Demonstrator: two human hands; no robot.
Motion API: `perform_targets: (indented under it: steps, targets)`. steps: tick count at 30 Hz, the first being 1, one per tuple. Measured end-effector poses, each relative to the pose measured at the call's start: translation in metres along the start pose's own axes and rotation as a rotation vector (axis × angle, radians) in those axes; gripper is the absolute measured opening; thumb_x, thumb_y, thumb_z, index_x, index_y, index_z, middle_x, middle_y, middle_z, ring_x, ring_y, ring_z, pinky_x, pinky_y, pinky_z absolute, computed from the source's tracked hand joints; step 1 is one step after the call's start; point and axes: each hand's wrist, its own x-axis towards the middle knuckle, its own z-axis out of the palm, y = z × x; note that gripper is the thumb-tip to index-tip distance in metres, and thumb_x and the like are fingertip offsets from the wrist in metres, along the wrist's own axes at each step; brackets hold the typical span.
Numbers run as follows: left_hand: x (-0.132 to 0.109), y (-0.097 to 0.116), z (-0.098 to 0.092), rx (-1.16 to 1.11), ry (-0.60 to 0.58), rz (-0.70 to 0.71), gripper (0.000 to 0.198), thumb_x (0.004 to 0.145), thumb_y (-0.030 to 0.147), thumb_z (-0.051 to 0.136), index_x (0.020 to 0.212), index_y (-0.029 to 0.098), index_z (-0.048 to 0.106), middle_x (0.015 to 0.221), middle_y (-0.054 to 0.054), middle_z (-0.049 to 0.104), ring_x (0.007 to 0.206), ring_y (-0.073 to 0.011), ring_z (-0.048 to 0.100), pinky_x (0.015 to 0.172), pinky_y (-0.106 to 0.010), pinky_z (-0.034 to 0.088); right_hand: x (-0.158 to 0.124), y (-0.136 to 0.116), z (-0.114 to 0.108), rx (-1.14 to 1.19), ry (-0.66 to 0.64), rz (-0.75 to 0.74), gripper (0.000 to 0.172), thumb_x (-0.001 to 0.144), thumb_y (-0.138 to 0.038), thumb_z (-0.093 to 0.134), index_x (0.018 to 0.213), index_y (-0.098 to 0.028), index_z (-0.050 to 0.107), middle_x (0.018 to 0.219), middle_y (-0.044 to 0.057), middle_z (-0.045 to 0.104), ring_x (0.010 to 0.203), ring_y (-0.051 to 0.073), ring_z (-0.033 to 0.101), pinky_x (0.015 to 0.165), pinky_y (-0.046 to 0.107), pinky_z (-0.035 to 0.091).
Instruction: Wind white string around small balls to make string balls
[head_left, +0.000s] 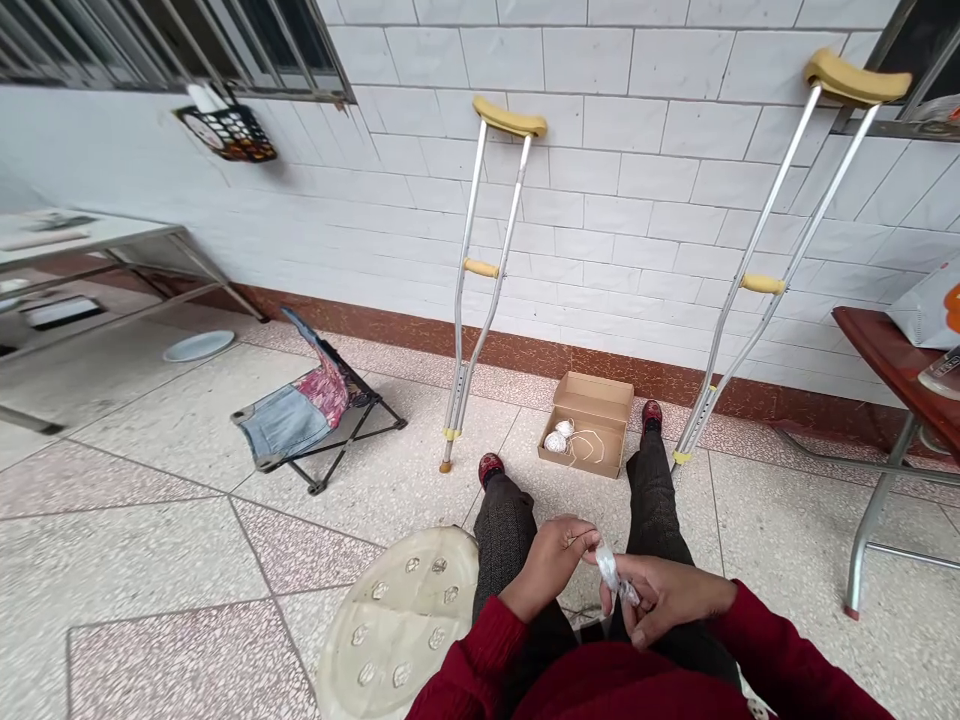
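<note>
My left hand (553, 560) and my right hand (660, 595) meet over my lap, both in dark red sleeves. Between them is a small clear plastic wrapper (611, 573) with something whitish inside. The left fingers pinch its top end, and the right fingers curl around its lower part. My legs in dark trousers stretch out ahead, ending in red shoes (491, 467). Between my feet on the floor lies an open cardboard box (589, 420) holding small white items and a cord.
Two metal crutches (480, 290) (765, 280) lean on the tiled wall. A folding fabric stool (311, 410) stands at left, a pale round plastic stool top (401, 625) beside my left leg. A red-topped table (889, 365) is at right, a metal table (82, 245) at far left.
</note>
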Motion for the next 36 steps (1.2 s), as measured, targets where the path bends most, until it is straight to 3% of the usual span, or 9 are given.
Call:
perform_targets:
  steps: [4,8,12,15,19,23,27,30,36]
  targets:
    - [0.001,-0.007,0.028,-0.053,-0.091,-0.029,0.038,0.093,0.033,0.044,0.067,0.015,0.065,0.069,-0.001,0.065,0.068,-0.0146,0.057,0.069,-0.022,0.041,-0.007,-0.036,-0.013,0.113,0.235,-0.255,0.096,0.068,-0.028,0.081,0.145,-0.037,0.024,0.118,0.004,0.049,0.075,0.009,0.057,0.067,0.024,0.045]
    - [-0.005,-0.002,0.046,0.056,-0.165,-0.003,0.035,0.091,0.029,0.049,0.061,0.017,0.064,0.064,0.000,0.063,0.069,-0.0145,0.057,0.071,-0.022,0.041,-0.001,-0.010,-0.045,-0.080,0.459,-0.230,0.094,0.070,-0.026,0.079,0.144,-0.039,0.023,0.122,0.003,0.044,0.066,0.005,0.053,0.063,0.022,0.046]
    - [-0.004,0.000,0.020,0.128,-0.018,0.055,0.035,0.095,0.028,0.046,0.066,0.018,0.063,0.068,0.000,0.064,0.071,-0.0147,0.057,0.093,-0.029,0.036,0.001,0.028,-0.035,-0.240,0.278,0.051,0.091,0.064,-0.023,0.080,0.141,-0.031,0.033,0.113,0.004,0.051,0.056,0.005,0.056,0.049,0.018,0.042]
    - [0.002,-0.006,0.004,0.126,0.044,0.073,0.034,0.095,0.028,0.045,0.068,0.017,0.063,0.069,0.001,0.064,0.070,-0.0140,0.056,0.094,-0.030,0.036,-0.005,0.015,-0.011,-0.099,0.043,0.064,0.091,0.066,-0.025,0.080,0.143,-0.032,0.031,0.111,0.004,0.053,0.064,0.009,0.061,0.054,0.020,0.045]
    - [0.005,-0.013,0.022,0.045,-0.052,-0.001,0.038,0.096,0.029,0.043,0.068,0.015,0.065,0.069,0.000,0.064,0.069,-0.0147,0.057,0.071,-0.023,0.041,-0.006,-0.024,-0.012,0.034,0.228,-0.187,0.094,0.072,-0.026,0.078,0.145,-0.038,0.021,0.123,0.005,0.046,0.072,0.008,0.060,0.065,0.024,0.048]
    - [-0.001,-0.006,0.040,0.110,-0.132,-0.021,0.034,0.092,0.028,0.049,0.065,0.017,0.066,0.067,0.000,0.065,0.071,-0.0157,0.059,0.073,-0.023,0.040,0.004,-0.014,-0.038,-0.117,0.418,-0.168,0.092,0.071,-0.024,0.077,0.144,-0.039,0.023,0.126,0.005,0.045,0.064,0.005,0.056,0.061,0.023,0.048]
    - [-0.002,0.005,0.016,0.123,-0.053,0.062,0.035,0.095,0.027,0.046,0.067,0.018,0.065,0.067,0.001,0.065,0.073,-0.0148,0.058,0.094,-0.029,0.035,0.003,0.010,-0.030,-0.226,0.213,0.052,0.085,0.068,-0.024,0.078,0.141,-0.031,0.034,0.108,0.003,0.056,0.053,0.003,0.054,0.050,0.017,0.042]
    - [0.002,0.005,-0.002,0.068,-0.042,0.068,0.037,0.096,0.032,0.046,0.069,0.017,0.066,0.069,0.000,0.065,0.071,-0.0143,0.058,0.091,-0.028,0.038,-0.010,-0.006,-0.011,-0.063,-0.010,0.059,0.079,0.073,-0.030,0.076,0.141,-0.028,0.036,0.103,0.003,0.058,0.052,0.003,0.055,0.050,0.017,0.043]
    - [0.005,-0.001,0.023,0.034,-0.058,0.009,0.037,0.095,0.033,0.047,0.070,0.016,0.068,0.074,-0.002,0.066,0.075,-0.0163,0.059,0.074,-0.024,0.042,-0.016,-0.041,-0.023,0.053,0.266,-0.229,0.094,0.073,-0.030,0.077,0.147,-0.037,0.018,0.131,0.008,0.044,0.067,0.007,0.059,0.061,0.024,0.050]
